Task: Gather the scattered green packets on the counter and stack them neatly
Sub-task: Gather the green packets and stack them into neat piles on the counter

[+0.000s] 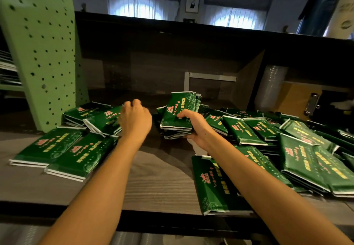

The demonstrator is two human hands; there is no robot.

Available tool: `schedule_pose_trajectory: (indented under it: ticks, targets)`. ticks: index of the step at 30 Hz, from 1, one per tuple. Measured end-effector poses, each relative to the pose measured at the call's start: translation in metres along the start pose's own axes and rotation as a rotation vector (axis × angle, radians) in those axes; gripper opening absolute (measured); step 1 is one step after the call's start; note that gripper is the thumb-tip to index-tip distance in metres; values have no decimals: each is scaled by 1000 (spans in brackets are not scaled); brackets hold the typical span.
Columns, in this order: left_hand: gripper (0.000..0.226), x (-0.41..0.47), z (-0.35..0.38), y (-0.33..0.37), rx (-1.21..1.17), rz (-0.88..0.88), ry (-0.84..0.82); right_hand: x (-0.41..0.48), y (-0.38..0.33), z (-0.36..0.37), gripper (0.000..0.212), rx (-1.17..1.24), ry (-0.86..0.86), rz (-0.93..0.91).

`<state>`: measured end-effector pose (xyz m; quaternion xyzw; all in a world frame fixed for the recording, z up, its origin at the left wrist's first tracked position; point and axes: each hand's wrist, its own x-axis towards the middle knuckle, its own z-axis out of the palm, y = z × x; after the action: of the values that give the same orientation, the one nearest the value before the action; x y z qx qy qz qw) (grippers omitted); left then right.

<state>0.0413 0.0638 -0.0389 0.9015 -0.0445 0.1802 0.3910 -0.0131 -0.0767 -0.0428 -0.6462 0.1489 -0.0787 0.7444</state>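
Note:
Many flat green packets with yellow and pink print lie on the wooden counter (159,183). My right hand (193,127) grips a small stack of packets (179,111), lifted and tilted above the counter's middle. My left hand (135,119) reaches out with fingers curled over a packet (104,119) in the left group; whether it grips that packet is unclear. Two packets (63,153) lie side by side at the near left. A large loose heap of packets (298,154) covers the right side, and one packet (214,185) lies near the front edge under my right forearm.
A green perforated metal post (42,49) stands at the left rear of the counter. A dark shelf wall (172,56) backs the counter. Cardboard with a clipboard clip (312,104) sits at the far right. The counter's dark front edge (153,219) runs below my forearms.

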Motion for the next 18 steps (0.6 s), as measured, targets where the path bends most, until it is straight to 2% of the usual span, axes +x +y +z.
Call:
schedule_pose_trajectory:
  ticks: [3,5,7,9,12,15,18]
  targets:
    - [56,9,-6,-16,309,-116,-75,4,-1,10,52,-32,1,6]
    - [65,14,-7,-23,403,-190,-144,7,-1,13,51,-18,0,6]
    - [63,16,-7,-27,459,-244,-235,8,-2,16,49,13,6,12]
    - [52,15,-6,-26,473,-232,-279,9,-1,19,49,35,1,7]
    - [39,13,-6,-21,464,-128,-250,11,3,20,51,49,0,-6]
    - [42,12,-4,-21,469,-95,-232,13,5,17,59,15,22,-41]
    - [45,12,-2,-23,431,-114,-253,14,5,13,58,-17,66,-97]
